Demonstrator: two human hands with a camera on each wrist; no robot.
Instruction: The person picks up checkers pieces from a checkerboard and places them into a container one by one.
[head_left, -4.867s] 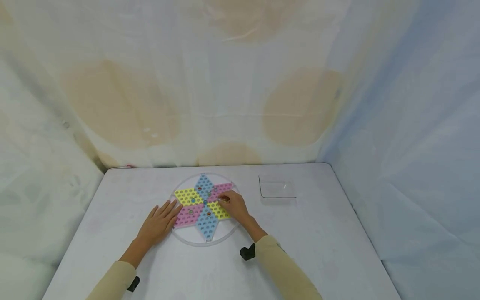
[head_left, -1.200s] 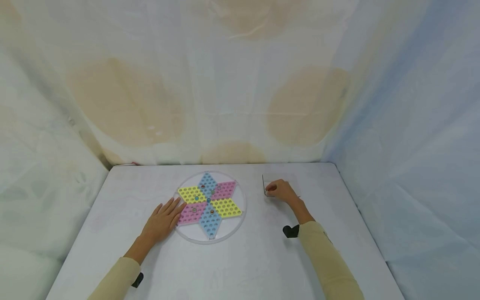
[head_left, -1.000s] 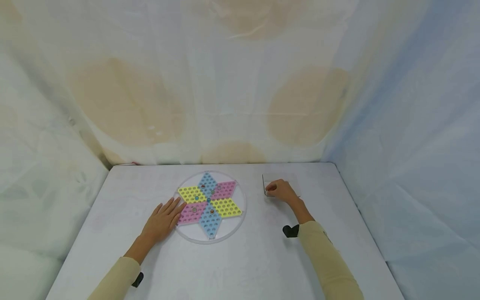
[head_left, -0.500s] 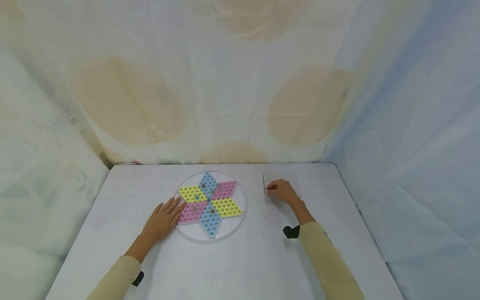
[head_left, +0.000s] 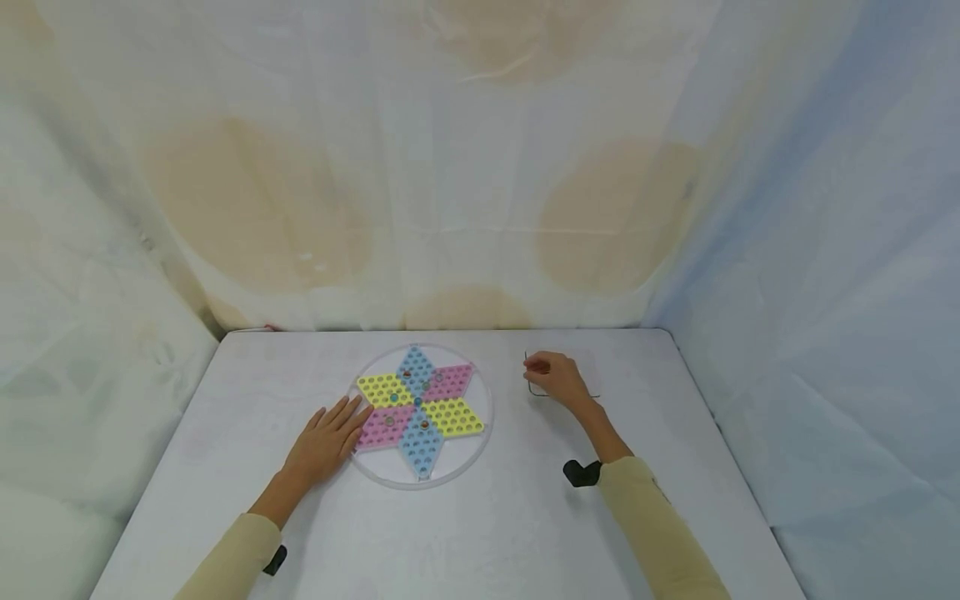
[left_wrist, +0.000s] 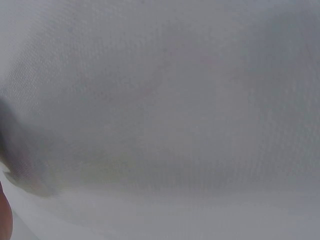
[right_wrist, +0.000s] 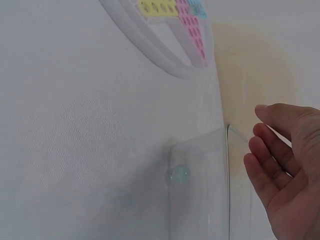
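Note:
My left hand [head_left: 322,442] lies flat with fingers spread, its fingertips on the left edge of the round Chinese checkers board [head_left: 418,487]. The board's star has pink, yellow and blue points, and several marbles sit in its holes. My right hand [head_left: 558,377] is over the clear plastic box [head_left: 542,395] at the board's right. In the right wrist view this hand [right_wrist: 295,170] has loosely bent fingers, thumb apart from them, nothing held. Low in the clear box, behind its wall, rests a greenish marble [right_wrist: 180,174]. Only a sliver of skin shows in the left wrist view.
A white cloth-covered table [head_left: 480,542] bears the board and box. Pale patterned curtains [head_left: 457,250] close off the back and both sides. Dark wrist cameras [head_left: 582,473] protrude beside the sleeves.
Earlier, my right hand was at the board's right side; it moved right to the box and down into it. Now it has risen slightly with fingers loosened. My left hand stays on the board.

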